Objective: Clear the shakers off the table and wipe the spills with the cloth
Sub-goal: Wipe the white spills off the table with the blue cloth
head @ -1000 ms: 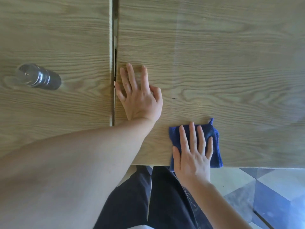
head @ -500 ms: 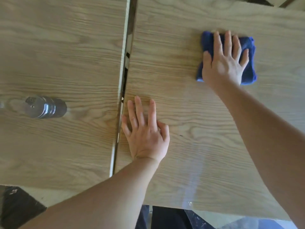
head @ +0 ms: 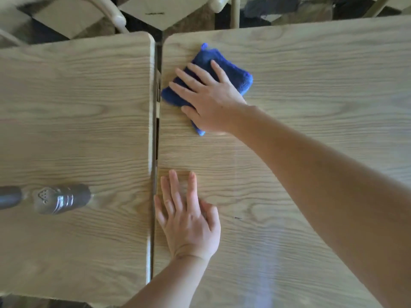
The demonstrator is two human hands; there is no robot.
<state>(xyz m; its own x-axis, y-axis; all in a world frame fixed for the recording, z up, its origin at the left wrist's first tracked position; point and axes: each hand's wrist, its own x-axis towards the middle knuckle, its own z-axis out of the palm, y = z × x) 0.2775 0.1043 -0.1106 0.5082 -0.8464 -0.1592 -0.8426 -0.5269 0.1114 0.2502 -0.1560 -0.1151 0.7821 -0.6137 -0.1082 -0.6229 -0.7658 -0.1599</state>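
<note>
A folded blue cloth [head: 231, 67] lies on the right wooden table [head: 311, 85], near its far left corner beside the gap. My right hand [head: 206, 96] presses flat on the cloth, fingers spread and pointing left. My left hand [head: 186, 216] rests flat on the same table, close to the gap, holding nothing. A glass shaker [head: 60, 200] with a perforated metal top stands on the left table [head: 77, 107]. The dark edge of a second shaker [head: 9, 196] shows at the frame's left border.
A narrow gap [head: 155, 130] separates the two tables. Pale chairs [head: 111, 12] and patterned floor lie beyond the far edges.
My right hand slid the cloth from the near edge to the far side, then left toward the gap. The left hand stayed flat in place. The view tilted up.
</note>
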